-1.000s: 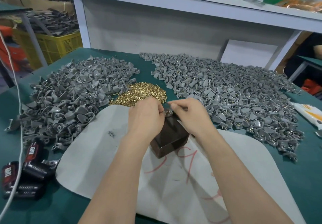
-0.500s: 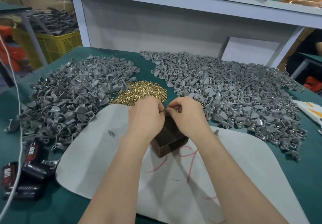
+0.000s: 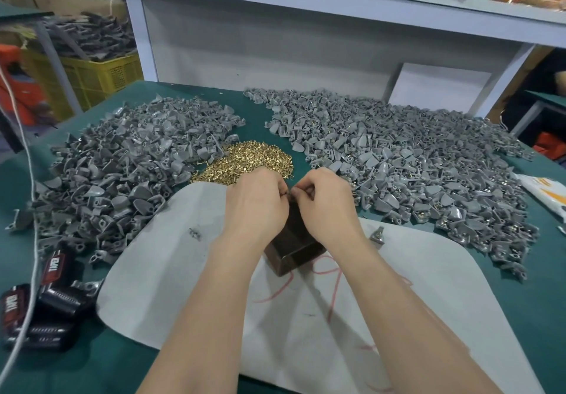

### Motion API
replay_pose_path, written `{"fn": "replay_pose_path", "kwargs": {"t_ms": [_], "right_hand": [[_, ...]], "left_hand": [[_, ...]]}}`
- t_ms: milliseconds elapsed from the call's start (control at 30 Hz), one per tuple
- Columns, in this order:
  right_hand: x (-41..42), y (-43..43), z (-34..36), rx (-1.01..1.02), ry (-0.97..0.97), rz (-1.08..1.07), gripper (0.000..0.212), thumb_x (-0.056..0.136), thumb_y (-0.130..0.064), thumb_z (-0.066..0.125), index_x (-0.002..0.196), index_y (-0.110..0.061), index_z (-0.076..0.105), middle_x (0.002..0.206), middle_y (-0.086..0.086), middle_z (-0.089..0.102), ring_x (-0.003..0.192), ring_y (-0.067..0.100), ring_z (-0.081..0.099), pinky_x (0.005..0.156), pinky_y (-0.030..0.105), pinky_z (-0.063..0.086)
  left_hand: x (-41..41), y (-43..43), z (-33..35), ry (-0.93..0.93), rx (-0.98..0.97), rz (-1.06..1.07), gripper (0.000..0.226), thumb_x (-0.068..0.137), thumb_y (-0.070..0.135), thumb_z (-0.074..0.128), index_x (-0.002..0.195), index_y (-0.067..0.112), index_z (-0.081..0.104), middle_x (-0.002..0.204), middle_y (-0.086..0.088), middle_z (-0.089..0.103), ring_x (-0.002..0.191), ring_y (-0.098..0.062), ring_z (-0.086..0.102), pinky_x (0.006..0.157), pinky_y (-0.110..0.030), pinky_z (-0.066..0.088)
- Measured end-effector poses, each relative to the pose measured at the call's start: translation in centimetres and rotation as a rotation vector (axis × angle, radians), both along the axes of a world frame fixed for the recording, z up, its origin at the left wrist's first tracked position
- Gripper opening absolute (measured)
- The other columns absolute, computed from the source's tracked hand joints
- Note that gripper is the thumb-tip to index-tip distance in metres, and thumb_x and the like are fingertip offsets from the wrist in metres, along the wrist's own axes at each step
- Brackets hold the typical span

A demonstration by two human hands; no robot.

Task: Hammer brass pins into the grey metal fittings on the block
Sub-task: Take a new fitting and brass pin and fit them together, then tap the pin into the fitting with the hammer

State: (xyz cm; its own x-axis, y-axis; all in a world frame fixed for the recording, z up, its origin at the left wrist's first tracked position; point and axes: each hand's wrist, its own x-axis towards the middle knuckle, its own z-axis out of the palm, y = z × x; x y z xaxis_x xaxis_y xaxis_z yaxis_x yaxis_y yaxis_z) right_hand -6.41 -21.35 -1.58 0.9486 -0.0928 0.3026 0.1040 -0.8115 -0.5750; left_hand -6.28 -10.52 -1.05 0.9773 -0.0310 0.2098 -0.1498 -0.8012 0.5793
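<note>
Both forearms angle in from the near edge and converge over the dark block (image 3: 294, 249), which sits on the pale mat (image 3: 171, 255) on the green desk (image 3: 92, 363). Left hand (image 3: 254, 206) and right hand (image 3: 324, 206) are knuckles-up with fingers curled. Their tips meet at the block's far top edge, pinching a small part (image 3: 289, 194), too hidden to tell pin or fitting. Brass pins (image 3: 248, 160) are heaped just beyond the hands, between the left fittings pile (image 3: 122, 173) and the right fittings pile (image 3: 413, 163).
</note>
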Motion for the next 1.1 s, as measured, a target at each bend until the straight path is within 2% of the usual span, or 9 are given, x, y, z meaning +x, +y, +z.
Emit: {"fn": "replay_pose_path", "kwargs": {"t_ms": [300,467,567,633,800,867,967,1033,1100], "right_hand": [[0.5,0.0,0.5,-0.158,0.033,0.041,0.011,0.091,-0.017,0.057,0.092,-0.010,0.066,0.103,0.007,0.058,0.097,0.024,0.054,0.085,0.034,0.042],[0.1,-3.3,0.6,-0.031,0.077,-0.061,0.023,0.092,-0.029,0.057,0.106,-0.016,0.069,0.106,0.002,0.067,0.099,0.019,0.060,0.088,0.029,0.045],[-0.2,-4.8,0.0,-0.350,0.388,-0.196,0.031,0.089,-0.040,0.056,0.096,-0.011,0.059,0.101,0.008,0.064,0.092,0.029,0.060,0.080,0.036,0.050],[0.1,-4.4,-0.3,-0.446,0.478,-0.168,0.025,0.091,-0.034,0.053,0.082,-0.011,0.048,0.090,0.008,0.058,0.083,0.029,0.055,0.071,0.033,0.044],[0.4,-5.0,1.4,-0.207,0.485,-0.100,0.023,0.095,-0.024,0.050,0.099,-0.002,0.056,0.090,0.010,0.059,0.076,0.026,0.061,0.067,0.033,0.050],[-0.3,-5.7,2.5,-0.036,0.438,-0.125,0.019,0.094,-0.022,0.050,0.101,-0.005,0.052,0.092,0.013,0.063,0.071,0.026,0.068,0.069,0.039,0.056],[-1.5,-5.8,3.6,-0.088,0.300,-0.054,0.020,0.094,-0.024,0.050,0.112,-0.014,0.049,0.093,0.010,0.067,0.073,0.026,0.068,0.076,0.044,0.055],[-2.5,-5.4,4.0,-0.216,0.071,0.007,0.038,0.094,-0.022,0.051,0.131,-0.029,0.047,0.115,0.004,0.066,0.092,0.028,0.065,0.083,0.039,0.052],[-3.9,-4.6,4.3,-0.162,-0.227,0.019,0.049,0.094,-0.020,0.054,0.137,-0.040,0.043,0.123,-0.008,0.063,0.099,0.019,0.064,0.085,0.032,0.050]], "left_hand": [[0.2,0.1,-0.1,-0.019,0.026,-0.026,0.011,0.088,0.016,0.059,0.087,0.017,0.069,0.095,-0.005,0.064,0.091,-0.029,0.059,0.079,-0.040,0.049],[0.2,0.0,-0.2,-0.006,0.007,-0.012,0.011,0.088,0.018,0.060,0.083,0.020,0.069,0.092,0.000,0.067,0.093,-0.024,0.061,0.083,-0.040,0.051],[0.2,0.0,-0.2,-0.005,0.003,-0.005,0.011,0.088,0.017,0.061,0.083,0.020,0.069,0.090,0.002,0.067,0.090,-0.021,0.061,0.082,-0.039,0.052],[0.3,0.0,-0.3,-0.010,0.004,-0.003,0.011,0.088,0.017,0.061,0.083,0.019,0.070,0.088,0.002,0.067,0.089,-0.021,0.061,0.082,-0.039,0.052],[0.3,0.4,-0.3,-0.006,0.010,0.020,0.008,0.088,0.019,0.061,0.086,0.019,0.069,0.092,0.001,0.065,0.090,-0.021,0.060,0.082,-0.040,0.052],[0.4,0.5,-0.4,0.000,0.003,0.027,0.007,0.088,0.019,0.061,0.087,0.018,0.068,0.093,0.000,0.065,0.091,-0.021,0.060,0.082,-0.040,0.052],[0.4,0.5,-0.4,0.008,-0.018,0.023,0.005,0.088,0.019,0.062,0.087,0.018,0.067,0.094,-0.001,0.064,0.091,-0.022,0.060,0.083,-0.041,0.052],[0.5,0.5,-0.5,0.010,-0.038,0.026,0.004,0.087,0.019,0.063,0.087,0.017,0.066,0.093,-0.002,0.065,0.091,-0.024,0.060,0.083,-0.041,0.052],[0.5,0.6,-0.6,0.009,-0.076,0.025,0.005,0.086,0.018,0.064,0.086,0.015,0.068,0.089,-0.004,0.066,0.090,-0.026,0.061,0.081,-0.040,0.052]]}}
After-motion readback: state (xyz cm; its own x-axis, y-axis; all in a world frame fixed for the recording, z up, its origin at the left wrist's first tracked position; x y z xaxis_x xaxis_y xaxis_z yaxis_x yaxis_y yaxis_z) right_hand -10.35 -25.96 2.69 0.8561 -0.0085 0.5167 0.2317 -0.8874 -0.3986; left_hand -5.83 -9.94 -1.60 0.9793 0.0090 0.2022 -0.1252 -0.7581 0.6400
